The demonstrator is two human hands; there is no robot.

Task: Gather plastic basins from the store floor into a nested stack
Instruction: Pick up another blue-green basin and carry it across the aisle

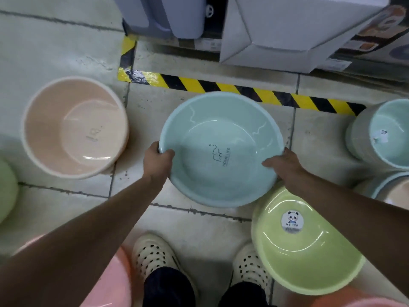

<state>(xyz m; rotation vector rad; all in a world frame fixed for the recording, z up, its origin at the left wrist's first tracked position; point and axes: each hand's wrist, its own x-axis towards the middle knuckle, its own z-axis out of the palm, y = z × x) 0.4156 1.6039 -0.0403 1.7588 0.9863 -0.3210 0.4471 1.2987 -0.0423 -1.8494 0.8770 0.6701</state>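
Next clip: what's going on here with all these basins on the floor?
A person grips a pale blue round plastic basin by its rim, left hand on one side, right hand on the other. In this view its near edge overlaps a lime green plastic basin with a panda sticker. A deep peach plastic basin sits on the tiled floor to the left. More pale blue basins stand at the right edge.

Central basin [221, 149] between left basin [75, 127] and right stack [387, 134], floor tape [243, 89] behind, near basin [305, 247] before-right.
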